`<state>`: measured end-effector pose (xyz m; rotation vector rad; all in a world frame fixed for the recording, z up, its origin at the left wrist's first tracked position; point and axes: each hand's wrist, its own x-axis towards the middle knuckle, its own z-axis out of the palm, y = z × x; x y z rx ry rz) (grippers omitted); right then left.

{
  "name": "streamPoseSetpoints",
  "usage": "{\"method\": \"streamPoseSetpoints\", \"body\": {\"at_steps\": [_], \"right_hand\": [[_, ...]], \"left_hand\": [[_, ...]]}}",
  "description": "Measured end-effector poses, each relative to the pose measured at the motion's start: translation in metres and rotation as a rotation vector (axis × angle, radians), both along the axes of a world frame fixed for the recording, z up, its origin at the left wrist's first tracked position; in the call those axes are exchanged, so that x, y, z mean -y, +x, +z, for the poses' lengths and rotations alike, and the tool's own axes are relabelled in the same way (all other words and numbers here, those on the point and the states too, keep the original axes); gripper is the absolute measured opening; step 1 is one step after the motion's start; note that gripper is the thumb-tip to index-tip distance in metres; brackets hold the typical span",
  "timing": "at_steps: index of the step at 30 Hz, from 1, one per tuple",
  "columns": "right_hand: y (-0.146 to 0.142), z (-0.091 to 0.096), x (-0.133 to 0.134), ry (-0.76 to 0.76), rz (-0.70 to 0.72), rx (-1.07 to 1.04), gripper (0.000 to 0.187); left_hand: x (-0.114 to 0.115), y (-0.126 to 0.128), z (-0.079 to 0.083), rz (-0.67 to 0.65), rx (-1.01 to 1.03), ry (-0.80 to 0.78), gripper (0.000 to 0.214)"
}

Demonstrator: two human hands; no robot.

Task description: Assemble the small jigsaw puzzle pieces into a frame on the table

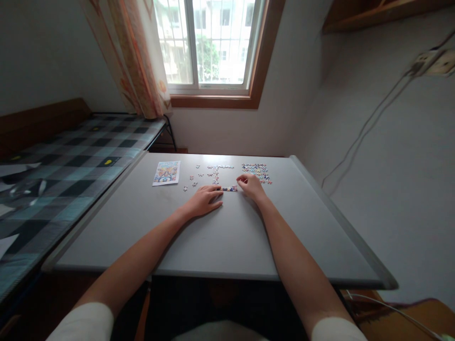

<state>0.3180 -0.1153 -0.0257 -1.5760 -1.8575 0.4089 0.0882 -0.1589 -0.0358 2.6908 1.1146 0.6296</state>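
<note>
On the grey table lies a partly joined jigsaw puzzle frame [215, 175], with a top strip, a left side and a dark, colourful bottom row [229, 188]. My left hand [205, 200] rests palm down with fingers stretched out, its fingertips touching the left end of that bottom row. Just past the row's right end, my right hand [251, 185] is closed in a pinch on a small puzzle piece, mostly hidden by the fingers. Beyond the right hand is a cluster of loose puzzle pieces [255, 168]. Several more loose pieces [192, 178] are scattered left of the frame.
A printed picture sheet [167, 173] lies at the table's back left. The table [220, 241] has raised side edges. Left of it stands a bed with a checked cover [117, 137]. A window is ahead, and cables [366, 124] hang on the right wall.
</note>
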Motion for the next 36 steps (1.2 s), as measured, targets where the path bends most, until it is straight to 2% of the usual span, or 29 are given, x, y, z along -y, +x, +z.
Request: {"method": "streamPoseSetpoints", "body": {"at_steps": [4, 11, 18, 36], "right_hand": [[0.004, 0.001, 0.0, 0.004, -0.082, 0.001, 0.016], [0.0, -0.004, 0.004, -0.066, -0.082, 0.059, 0.015], [-0.009, -0.008, 0.008, -0.08, -0.16, 0.144, 0.02], [-0.013, -0.011, 0.008, -0.077, -0.156, 0.154, 0.02]], "left_hand": [[-0.001, -0.001, -0.001, 0.0, -0.002, -0.009, 0.041], [-0.002, -0.001, -0.001, -0.005, 0.01, -0.022, 0.042], [-0.002, -0.001, -0.002, 0.002, 0.0, -0.017, 0.043], [-0.003, -0.001, -0.004, 0.004, 0.008, -0.009, 0.042]]}}
